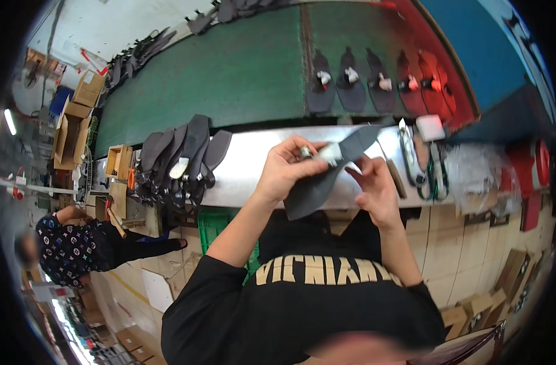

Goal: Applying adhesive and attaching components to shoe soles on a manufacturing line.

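So the dark grey sole (pixel 313 191) is up in the air over the near edge of the steel counter (pixel 244 155), tilted, with one end pointing toward the wearer's body and the other angled up to the right. The left hand (pixel 294 168) is closed in a pinch, thumb and fingers on a white wad (pixel 330 154) that sits against the sole. The right hand (pixel 375 190) is narrow too, fingertips gripping the sole's right edge; can't really tell what the tucked fingers are doing. Left on the counter there's a messy heap of dark soles (pixel 190 143) with a pale oval piece (pixel 179 168) lying on it. Right side is tool land: a wooden-handled tool (pixel 395 177) close to the right hand, then a cutter (pixel 410 155), green-handled scissors (pixel 437 176), a white block (pixel 430 128) and a crumpled clear plastic bag (pixel 480 173). Past the counter runs a wide green belt (pixel 211 76), with a row of sandals (pixel 351 91) at its right, the last couple glowing under red light. A green crate (pixel 211 230) sits below the counter, and another person (pixel 77 243) is off to the left.
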Tool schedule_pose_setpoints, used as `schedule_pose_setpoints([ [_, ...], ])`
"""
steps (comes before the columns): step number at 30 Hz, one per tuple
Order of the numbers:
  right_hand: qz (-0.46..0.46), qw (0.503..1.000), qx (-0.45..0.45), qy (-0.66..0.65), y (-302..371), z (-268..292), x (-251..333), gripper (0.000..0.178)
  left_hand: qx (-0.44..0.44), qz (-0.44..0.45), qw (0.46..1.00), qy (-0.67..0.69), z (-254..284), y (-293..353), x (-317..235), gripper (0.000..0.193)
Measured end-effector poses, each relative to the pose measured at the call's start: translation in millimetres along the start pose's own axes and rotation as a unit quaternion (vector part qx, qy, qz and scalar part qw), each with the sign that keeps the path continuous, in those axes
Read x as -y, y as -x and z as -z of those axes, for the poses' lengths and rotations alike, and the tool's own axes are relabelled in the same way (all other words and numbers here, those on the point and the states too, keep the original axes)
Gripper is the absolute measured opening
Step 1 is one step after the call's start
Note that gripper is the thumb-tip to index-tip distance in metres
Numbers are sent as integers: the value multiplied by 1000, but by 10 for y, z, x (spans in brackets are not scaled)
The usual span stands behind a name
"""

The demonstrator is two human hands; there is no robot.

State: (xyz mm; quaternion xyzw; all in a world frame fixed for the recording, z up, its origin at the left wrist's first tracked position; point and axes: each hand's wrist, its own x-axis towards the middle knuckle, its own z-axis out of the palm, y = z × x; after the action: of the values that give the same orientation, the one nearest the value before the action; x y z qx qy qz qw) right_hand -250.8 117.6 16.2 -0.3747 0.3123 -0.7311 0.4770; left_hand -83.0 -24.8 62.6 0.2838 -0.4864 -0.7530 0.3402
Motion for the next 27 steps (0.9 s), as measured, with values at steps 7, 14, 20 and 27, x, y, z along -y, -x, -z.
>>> schedule_pose_setpoints([
  [7, -11, 995, -89, -40, -68, -383, 136, 36, 29, 10, 998, 55, 141, 408, 131, 22],
  [14, -26, 955, -35, 293, 246, -400, 339, 31, 3, 9, 1000, 22, 204, 603, 174, 29],
  [20, -70, 934, -33, 348, 412, -475, 341, 30, 26, 38, 998, 43, 181, 650, 137, 32],
  [27, -4, 930, -48, 364, 408, -566, 326, 50, 41, 30, 999, 18, 210, 670, 156, 34],
])
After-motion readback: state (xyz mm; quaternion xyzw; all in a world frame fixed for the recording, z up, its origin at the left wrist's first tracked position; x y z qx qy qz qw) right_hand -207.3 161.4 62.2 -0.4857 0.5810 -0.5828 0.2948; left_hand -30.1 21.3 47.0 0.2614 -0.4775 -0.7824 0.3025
